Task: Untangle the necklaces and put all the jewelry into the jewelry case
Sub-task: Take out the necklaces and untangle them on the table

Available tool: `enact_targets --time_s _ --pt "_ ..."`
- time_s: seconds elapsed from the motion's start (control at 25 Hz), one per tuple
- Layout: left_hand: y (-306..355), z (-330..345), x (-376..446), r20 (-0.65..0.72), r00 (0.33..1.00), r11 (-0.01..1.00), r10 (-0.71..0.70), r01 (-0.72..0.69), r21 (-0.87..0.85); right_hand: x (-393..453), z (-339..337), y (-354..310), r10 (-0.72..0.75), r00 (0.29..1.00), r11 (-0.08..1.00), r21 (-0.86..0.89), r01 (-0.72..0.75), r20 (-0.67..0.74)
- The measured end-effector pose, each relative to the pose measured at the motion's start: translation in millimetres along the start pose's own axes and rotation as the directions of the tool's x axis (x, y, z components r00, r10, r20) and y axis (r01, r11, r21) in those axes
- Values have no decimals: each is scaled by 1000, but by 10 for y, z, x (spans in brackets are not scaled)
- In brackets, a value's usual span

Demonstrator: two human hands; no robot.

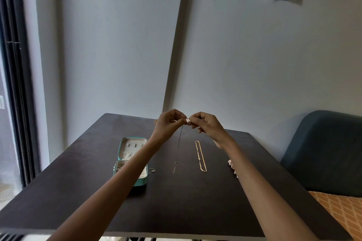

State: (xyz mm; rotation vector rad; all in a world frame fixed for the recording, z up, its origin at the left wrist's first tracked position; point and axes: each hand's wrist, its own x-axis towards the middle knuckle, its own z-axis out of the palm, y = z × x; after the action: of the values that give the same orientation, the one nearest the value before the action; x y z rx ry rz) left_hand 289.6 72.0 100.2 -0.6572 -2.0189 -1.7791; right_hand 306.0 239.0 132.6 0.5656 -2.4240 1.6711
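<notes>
Left hand (170,123) and right hand (205,124) pinch a thin necklace (179,143) hanging between them; its clasp is too small to make out.

The table (195,201) is very dark brown, almost black. The jewelry case (135,162) is teal green outside and cream inside. One necklace (200,155) lying on the table is shiny gold. The thin chain (179,143) hanging from the hands looks dark, with a tiny dark bead at its end. The wall (254,55) is pale grey. The chair (323,152) is dark blue. A cloth (340,213) is orange with a white diamond pattern.
</notes>
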Motion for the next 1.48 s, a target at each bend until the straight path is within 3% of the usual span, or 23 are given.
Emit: enact_targets --time_s 0.2,0.56,0.8,1.2,1.48 --pt "-36 -43 -21 19 1000 999 -22 21 25 -25 16 43 2 999 1000 -12 -1 40" --pt "24 -51 -32 77 997 998 12 -17 63 -53 40 24 -27 999 999 -32 26 -26" --pt "10 -34 -98 12 1000 998 23 -23 57 -75 95 38 -6 999 999 -33 5 -51" --pt "-101 108 -348 -192 981 959 -33 85 270 -164 248 279 14 993 999 31 -10 -113" --pt "-254 125 -477 -168 986 854 -5 91 512 -276 380 524 42 993 998 46 -37 -107"
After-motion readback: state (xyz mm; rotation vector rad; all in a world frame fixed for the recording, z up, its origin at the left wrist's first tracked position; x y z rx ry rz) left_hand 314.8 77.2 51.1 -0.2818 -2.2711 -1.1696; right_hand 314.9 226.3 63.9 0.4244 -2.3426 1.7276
